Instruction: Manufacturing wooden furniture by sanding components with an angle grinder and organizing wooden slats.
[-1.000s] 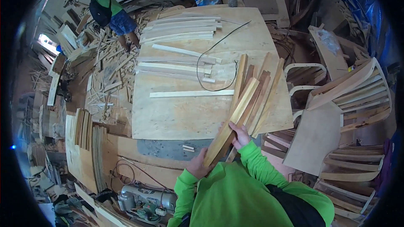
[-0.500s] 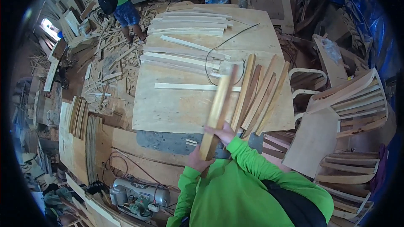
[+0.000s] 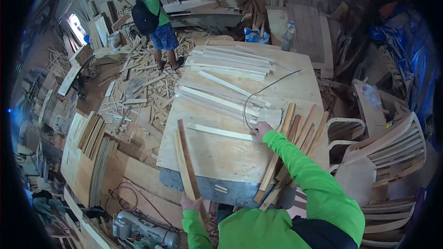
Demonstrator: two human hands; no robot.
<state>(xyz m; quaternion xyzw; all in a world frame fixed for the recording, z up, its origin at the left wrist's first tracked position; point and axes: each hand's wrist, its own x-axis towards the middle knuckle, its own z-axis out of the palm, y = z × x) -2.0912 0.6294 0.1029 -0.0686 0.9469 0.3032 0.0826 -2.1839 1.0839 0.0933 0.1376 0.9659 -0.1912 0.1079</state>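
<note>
In my left hand (image 3: 190,203) is a pair of long wooden strips (image 3: 188,170), one pale and one reddish-brown, gripped at their near end and slanting up over the table's front left edge. My right hand (image 3: 264,130) reaches across the table, its fingers closed at the right end of a single pale wooden strip (image 3: 217,130) that lies on the plywood tabletop (image 3: 230,159). Beneath my right forearm, a bunch of brown wooden strips (image 3: 277,163) lies along the table's right side, partly hidden by the sleeve.
Farther back lie rows of pale strips (image 3: 233,60), a dark cable (image 3: 265,90) and a plastic bottle (image 3: 288,37). A person (image 3: 159,23) with a backpack stands among wood scraps (image 3: 138,87). Curved wooden frames (image 3: 392,143) stand right; a compressor (image 3: 145,230) sits lower left.
The strip pair has swung left, now in my left hand alone. My right hand has let go of it and stretched out to the pale strip. The view has tilted up.
</note>
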